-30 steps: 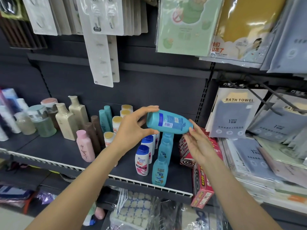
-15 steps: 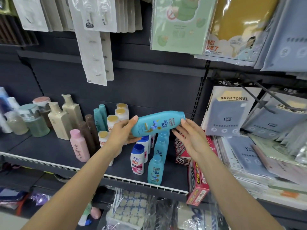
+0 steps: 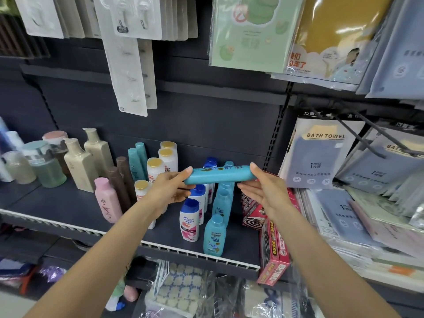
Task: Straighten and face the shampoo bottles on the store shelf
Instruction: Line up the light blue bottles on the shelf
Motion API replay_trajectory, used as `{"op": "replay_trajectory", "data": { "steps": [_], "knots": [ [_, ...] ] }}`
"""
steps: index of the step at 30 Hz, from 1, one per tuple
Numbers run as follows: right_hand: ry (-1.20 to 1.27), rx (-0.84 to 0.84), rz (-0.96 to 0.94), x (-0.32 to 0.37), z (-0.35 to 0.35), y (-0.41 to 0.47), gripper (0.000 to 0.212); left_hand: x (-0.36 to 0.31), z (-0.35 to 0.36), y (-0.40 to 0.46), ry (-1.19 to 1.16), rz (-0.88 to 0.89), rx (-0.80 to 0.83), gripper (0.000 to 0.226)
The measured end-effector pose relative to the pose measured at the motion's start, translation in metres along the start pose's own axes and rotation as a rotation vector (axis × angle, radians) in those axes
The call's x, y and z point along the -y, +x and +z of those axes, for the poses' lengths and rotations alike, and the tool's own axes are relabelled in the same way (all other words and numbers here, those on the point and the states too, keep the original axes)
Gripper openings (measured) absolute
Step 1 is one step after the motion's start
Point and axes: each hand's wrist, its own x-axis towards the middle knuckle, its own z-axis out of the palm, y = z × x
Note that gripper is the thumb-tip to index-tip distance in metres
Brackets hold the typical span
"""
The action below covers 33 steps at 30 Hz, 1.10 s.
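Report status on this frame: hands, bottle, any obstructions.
Left hand and right hand each grip one end of the teal bottle. Bottle horizontal, above the teal row. Nothing blocking.

Dark back panel (image 3: pixel 206 129), shelf (image 3: pixel 57 203) (w/ white edge)

Single head-worn wide-angle view, facing forward and slightly down at a store shelf (image 3: pixel 68 210) from close range. Both forearms enter from the bottom edge. Hanging packs (image 3: pixel 252 31) fill the top; edges bow from lens distortion. No second view.
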Motion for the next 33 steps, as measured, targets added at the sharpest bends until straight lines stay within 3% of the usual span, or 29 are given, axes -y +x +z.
{"op": "replay_trajectory", "data": {
  "steps": [5, 10, 12, 16, 18, 26, 33],
  "knots": [
    [-0.004, 0.010, -0.041, 0.003, 0.002, 0.005, 0.020, 0.009, 0.001, 0.006, 0.068, 0.002, 0.072, 0.014],
    [-0.065, 0.014, -0.154, 0.009, 0.001, 0.013, 0.020, 0.023, 0.005, 0.016, 0.193, 0.036, 0.153, 0.025],
    [-0.104, 0.002, -0.187, 0.010, 0.001, 0.015, 0.018, 0.029, 0.006, 0.023, 0.376, 0.129, 0.150, 0.028],
    [-0.212, -0.011, -0.277, 0.009, 0.001, 0.019, 0.019, 0.041, 0.000, 0.041, 1.063, 0.388, 0.142, 0.049],
    [-0.307, -0.005, -0.328, 0.007, -0.001, 0.022, 0.018, 0.044, -0.002, 0.045, 1.195, 0.412, 0.156, 0.053],
    [-0.769, 0.118, -0.530, -0.009, 0.002, 0.035, 0.024, 0.050, -0.004, 0.055, 1.242, 0.384, 0.189, 0.038],
    [-1.146, 0.406, -0.428, -0.039, 0.008, 0.053, 0.036, 0.053, -0.004, 0.058, 1.233, 0.373, 0.183, 0.026]
  ]
}}
